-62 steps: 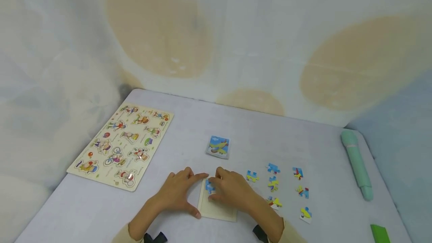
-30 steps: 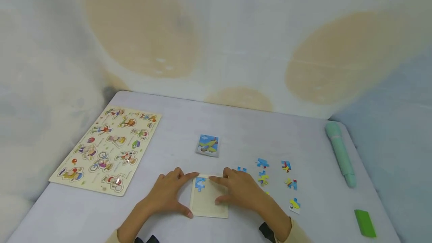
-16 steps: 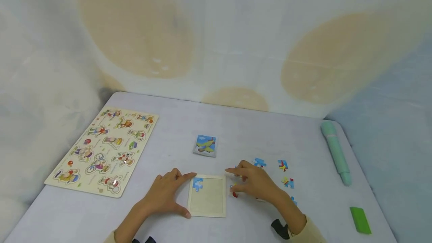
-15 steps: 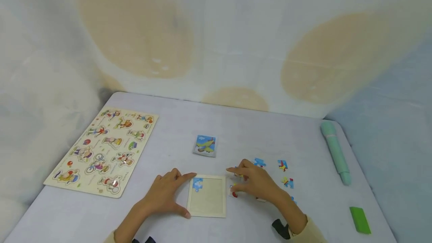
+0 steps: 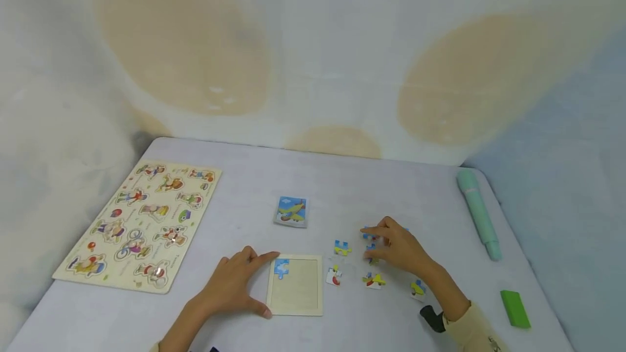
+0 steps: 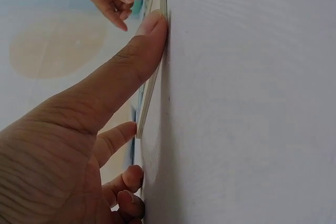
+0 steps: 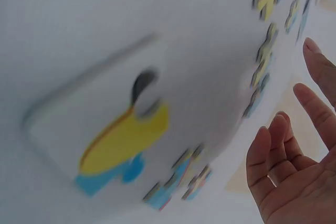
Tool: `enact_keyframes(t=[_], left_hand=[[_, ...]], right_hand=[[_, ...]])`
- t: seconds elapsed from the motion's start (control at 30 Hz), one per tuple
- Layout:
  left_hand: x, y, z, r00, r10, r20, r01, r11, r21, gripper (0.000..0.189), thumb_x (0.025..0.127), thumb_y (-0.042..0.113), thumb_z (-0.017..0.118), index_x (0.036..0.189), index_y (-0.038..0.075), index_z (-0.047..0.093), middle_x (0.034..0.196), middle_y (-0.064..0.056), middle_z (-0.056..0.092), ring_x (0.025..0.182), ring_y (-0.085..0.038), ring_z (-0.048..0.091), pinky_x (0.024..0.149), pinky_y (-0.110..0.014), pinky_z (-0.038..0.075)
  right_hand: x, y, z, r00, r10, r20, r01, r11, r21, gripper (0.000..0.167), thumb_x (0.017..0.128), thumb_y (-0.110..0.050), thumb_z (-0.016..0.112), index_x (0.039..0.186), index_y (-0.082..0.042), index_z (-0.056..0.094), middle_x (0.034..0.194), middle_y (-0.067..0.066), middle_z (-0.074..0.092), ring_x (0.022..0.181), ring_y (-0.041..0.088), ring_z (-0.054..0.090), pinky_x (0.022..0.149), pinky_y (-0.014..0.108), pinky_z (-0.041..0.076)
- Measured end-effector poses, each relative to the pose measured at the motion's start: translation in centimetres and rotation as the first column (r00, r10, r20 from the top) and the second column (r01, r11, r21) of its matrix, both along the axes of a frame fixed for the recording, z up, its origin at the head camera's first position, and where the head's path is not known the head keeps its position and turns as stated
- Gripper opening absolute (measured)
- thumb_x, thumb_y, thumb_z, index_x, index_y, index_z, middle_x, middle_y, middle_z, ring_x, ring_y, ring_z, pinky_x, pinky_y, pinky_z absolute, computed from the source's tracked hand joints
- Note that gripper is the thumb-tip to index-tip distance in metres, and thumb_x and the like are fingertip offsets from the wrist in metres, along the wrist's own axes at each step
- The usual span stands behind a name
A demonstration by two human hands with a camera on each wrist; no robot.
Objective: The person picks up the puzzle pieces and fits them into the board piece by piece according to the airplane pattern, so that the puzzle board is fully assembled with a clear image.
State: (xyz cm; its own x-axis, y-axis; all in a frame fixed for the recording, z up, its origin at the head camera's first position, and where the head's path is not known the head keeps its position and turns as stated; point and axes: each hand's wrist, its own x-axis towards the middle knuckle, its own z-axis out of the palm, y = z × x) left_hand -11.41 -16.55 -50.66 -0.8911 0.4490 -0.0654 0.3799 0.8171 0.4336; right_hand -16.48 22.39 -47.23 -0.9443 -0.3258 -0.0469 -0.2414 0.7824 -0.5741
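Midway between the left and right edges of a pale table (image 5: 391,194), a shallow light-wood frame (image 5: 293,295) lies flat, met at its two left corners by the outstretched thumb and index finger of a person's left hand (image 5: 232,280), spread without clasping it. The right hand (image 5: 398,246) hangs over loose puzzle pieces (image 5: 342,249) set out toward the table's right edge, its fingers parted and apparently holding nothing; whether a fingertip touches a piece cannot be told.

The pieces look light, thin and stiff, likely to slide at a nudge, their narrow knobs the part most apt to chip. A pinch on opposite cut edges should serve best; the frame is best steadied by its rim.

Bright blue, yellow, red and white mark the scattered pieces. One sky-blue piece (image 5: 281,269) sits in the frame's far left corner. Toward the table's far edge lies a picture card (image 5: 291,212) showing a yellow plane.
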Motion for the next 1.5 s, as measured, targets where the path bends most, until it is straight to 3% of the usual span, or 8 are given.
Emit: enact_keyframes(t=[0.27, 0.73, 1.13, 1.5], left_hand=[[0.1, 0.0, 0.0, 1.0, 0.004, -0.003, -0.004, 1.0, -0.002, 0.112, 0.046, 0.078, 0.08, 0.146, 0.04, 0.046, 0.097, 0.011, 0.042, 0.084, -0.008, 0.04, 0.071, -0.03, 0.029], [0.1, 0.2, 0.4, 1.0, 0.0, -0.02, 0.0, 1.0, 0.001, 0.111, 0.046, 0.074, 0.082, 0.145, 0.037, 0.048, 0.097, 0.011, 0.042, 0.085, -0.007, 0.041, 0.071, -0.029, 0.028], [0.1, 0.2, 0.5, 1.0, 0.004, 0.005, -0.004, 1.0, 0.006, 0.111, 0.047, 0.071, 0.084, 0.145, 0.037, 0.047, 0.097, 0.01, 0.043, 0.085, -0.009, 0.041, 0.07, -0.03, 0.028], [0.2, 0.1, 0.3, 1.0, 0.004, -0.015, -0.004, 1.0, 0.005, 0.111, 0.046, 0.073, 0.083, 0.145, 0.038, 0.048, 0.096, 0.011, 0.041, 0.084, -0.007, 0.04, 0.07, -0.029, 0.028]], right_hand=[[-0.9, 1.7, -0.4, 0.999, -0.046, -0.004, 0.047, 0.999, 0.0, 0.042, 0.085, -0.028, 0.078, 0.124, -0.013, 0.071, 0.09, 0.004, 0.05, 0.075, 0.013, 0.043, 0.059, 0.024, 0.037], [-2.5, 1.7, -1.0, 0.998, -0.049, -0.033, 0.052, 0.996, 0.077, 0.041, 0.085, -0.028, 0.078, 0.122, -0.01, 0.071, 0.09, 0.003, 0.051, 0.072, 0.013, 0.042, 0.059, 0.024, 0.035], [-2.7, 1.4, -1.6, 0.996, -0.068, -0.05, 0.072, 0.993, 0.094, 0.034, 0.083, -0.026, 0.08, 0.113, -0.011, 0.073, 0.091, 0.003, 0.05, 0.071, 0.013, 0.042, 0.059, 0.025, 0.036], [-2.6, 1.2, -1.7, 0.993, -0.101, -0.052, 0.104, 0.993, 0.057, 0.027, 0.082, -0.023, 0.081, 0.105, -0.011, 0.072, 0.092, 0.004, 0.05, 0.076, 0.015, 0.043, 0.063, 0.026, 0.036]])
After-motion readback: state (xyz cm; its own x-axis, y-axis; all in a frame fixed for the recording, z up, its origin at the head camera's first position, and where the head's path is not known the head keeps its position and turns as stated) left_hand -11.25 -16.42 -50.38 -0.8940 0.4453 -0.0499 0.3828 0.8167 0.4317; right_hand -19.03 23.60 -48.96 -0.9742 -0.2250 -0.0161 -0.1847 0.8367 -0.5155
